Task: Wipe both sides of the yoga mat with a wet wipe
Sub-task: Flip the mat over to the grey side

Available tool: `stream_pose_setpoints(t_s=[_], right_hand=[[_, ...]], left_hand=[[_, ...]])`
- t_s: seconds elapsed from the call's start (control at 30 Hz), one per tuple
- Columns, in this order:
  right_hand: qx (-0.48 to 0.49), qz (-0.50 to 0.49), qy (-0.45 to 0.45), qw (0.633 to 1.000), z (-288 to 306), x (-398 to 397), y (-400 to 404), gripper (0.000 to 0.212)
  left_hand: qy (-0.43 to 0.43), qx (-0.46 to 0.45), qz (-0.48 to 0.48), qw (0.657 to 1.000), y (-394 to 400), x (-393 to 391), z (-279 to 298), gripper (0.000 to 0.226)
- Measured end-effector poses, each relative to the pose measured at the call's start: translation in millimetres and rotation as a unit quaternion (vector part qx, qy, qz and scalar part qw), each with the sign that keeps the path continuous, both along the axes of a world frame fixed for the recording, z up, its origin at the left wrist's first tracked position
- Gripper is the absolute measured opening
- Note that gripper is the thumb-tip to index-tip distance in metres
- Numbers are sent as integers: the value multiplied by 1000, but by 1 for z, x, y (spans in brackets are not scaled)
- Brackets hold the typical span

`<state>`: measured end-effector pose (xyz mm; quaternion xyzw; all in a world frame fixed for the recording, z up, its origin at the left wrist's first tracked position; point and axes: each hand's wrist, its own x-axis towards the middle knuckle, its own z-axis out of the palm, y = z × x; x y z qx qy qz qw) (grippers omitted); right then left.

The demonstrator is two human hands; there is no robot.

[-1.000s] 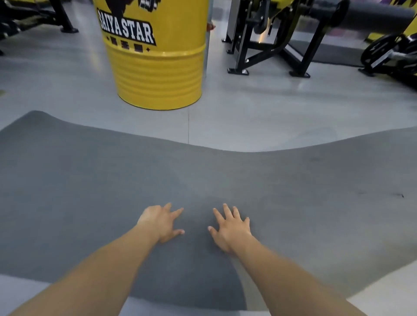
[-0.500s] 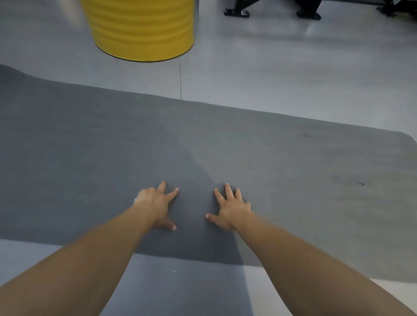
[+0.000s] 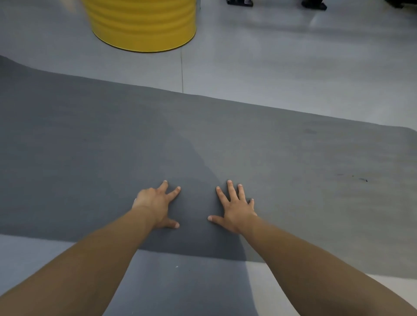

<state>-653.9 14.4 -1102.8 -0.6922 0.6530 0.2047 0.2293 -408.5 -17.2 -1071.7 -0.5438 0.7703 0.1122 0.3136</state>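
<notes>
A grey mat (image 3: 293, 158) lies flat across the pale floor (image 3: 293, 56), near a yellow drum (image 3: 144, 24); the left hand (image 3: 155, 206) and right hand (image 3: 237, 208) press on its near edge, fingers spread, holding nothing

yellow drum (image 3: 142, 24) cropped at top, yoga mat (image 3: 90, 139) cut off left, machine feet (image 3: 240, 2) barely visible

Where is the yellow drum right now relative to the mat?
In the head view the yellow drum stands on the grey floor at top left of centre, just beyond the far edge of the yoga mat, apart from it.
</notes>
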Motion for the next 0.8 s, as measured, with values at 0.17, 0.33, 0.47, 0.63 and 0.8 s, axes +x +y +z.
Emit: stream_pose_setpoints(t_s=[0.17, 0.33, 0.47, 0.63, 0.8], right_hand=[[16, -6, 28, 999, 7, 15, -5, 96], [-36, 49, 25, 998, 11, 44, 11, 77], [-47, 105, 1, 993, 14, 56, 35, 83], [-62, 178, 6, 982, 21, 67, 60, 96], [-66, 189, 32, 979, 20, 76, 73, 95]], left_hand=[[-9, -3, -10, 1000, -1, -1, 0, 121], [-13, -8, -25, 1000, -1, 1, -4, 122], [10, -27, -68, 997, 1, 6, -6, 110], [104, -7, -189, 977, 25, 25, -5, 80], [81, 15, -219, 972, 46, 54, -5, 95]])
